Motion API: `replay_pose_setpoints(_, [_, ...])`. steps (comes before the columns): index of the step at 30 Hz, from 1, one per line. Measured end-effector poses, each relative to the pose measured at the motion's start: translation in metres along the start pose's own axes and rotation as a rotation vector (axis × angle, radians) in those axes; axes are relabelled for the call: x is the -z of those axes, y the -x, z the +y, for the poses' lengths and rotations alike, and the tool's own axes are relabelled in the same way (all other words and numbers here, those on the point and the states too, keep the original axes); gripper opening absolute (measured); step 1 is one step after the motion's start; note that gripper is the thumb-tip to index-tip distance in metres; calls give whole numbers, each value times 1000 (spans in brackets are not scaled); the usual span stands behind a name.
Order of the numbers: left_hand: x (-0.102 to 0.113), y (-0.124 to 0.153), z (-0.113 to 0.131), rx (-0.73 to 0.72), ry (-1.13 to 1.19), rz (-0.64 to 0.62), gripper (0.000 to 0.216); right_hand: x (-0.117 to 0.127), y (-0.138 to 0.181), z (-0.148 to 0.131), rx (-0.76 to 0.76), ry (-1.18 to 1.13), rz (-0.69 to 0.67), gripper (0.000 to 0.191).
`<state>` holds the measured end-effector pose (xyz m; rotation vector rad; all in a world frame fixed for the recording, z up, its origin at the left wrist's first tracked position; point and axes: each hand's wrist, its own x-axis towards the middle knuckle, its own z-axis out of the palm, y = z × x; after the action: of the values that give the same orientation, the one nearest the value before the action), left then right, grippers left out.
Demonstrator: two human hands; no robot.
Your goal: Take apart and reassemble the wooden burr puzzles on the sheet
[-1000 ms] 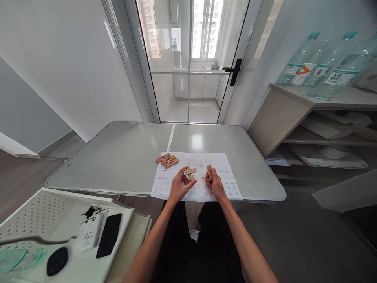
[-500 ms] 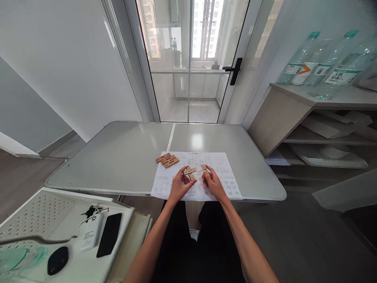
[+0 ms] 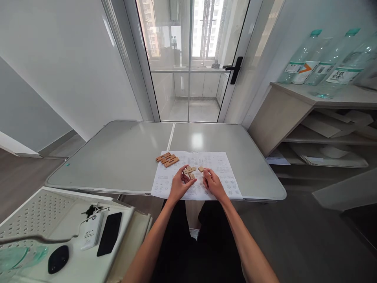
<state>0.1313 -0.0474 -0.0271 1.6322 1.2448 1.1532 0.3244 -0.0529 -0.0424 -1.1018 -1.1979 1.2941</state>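
Between the thumb and fingers of my left hand [image 3: 179, 184] sits a cluster of pale wooden puzzle pieces [image 3: 189, 171], fitted partly together. My right hand [image 3: 213, 183] pinches a single small wooden puzzle piece [image 3: 201, 169], a short gap to the right of the cluster. Both hands are above a printed sheet [image 3: 167, 184] covered with small line diagrams. On the sheet's upper left corner lie several darker brown slotted wooden pieces [image 3: 167, 159], side by side. My fingers hide part of the cluster.
The sheet lies at the front of a grey folding table [image 3: 118, 157]. At lower left, a white stand [image 3: 73, 204] carries a phone [image 3: 109, 234], a power bank [image 3: 92, 231] and a mouse [image 3: 58, 260]. A shelf [image 3: 290, 100] with plastic bottles [image 3: 343, 65] stands at right.
The small piece in my right hand has turned and shifted slightly left, toward the cluster. My left hand and its cluster have hardly moved.
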Motion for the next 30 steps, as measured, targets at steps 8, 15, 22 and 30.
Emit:
replay_pose_setpoints(8, [0, -1, -1, 2, 3, 0, 76, 1, -5, 3, 18, -37, -16, 56])
replay_pose_setpoints(15, [0, 0, 2, 15, 10, 21, 75, 4, -1, -6, 43, 82, -126, 54])
replay_pose_setpoints(22, [0, -2, 7, 44, 108, 66, 75, 2, 1, -8, 19, 168, -128, 54])
replay_pose_setpoints(30, [0, -1, 6, -3, 111, 127, 75, 1, 1, -3, -20, 207, -140, 61])
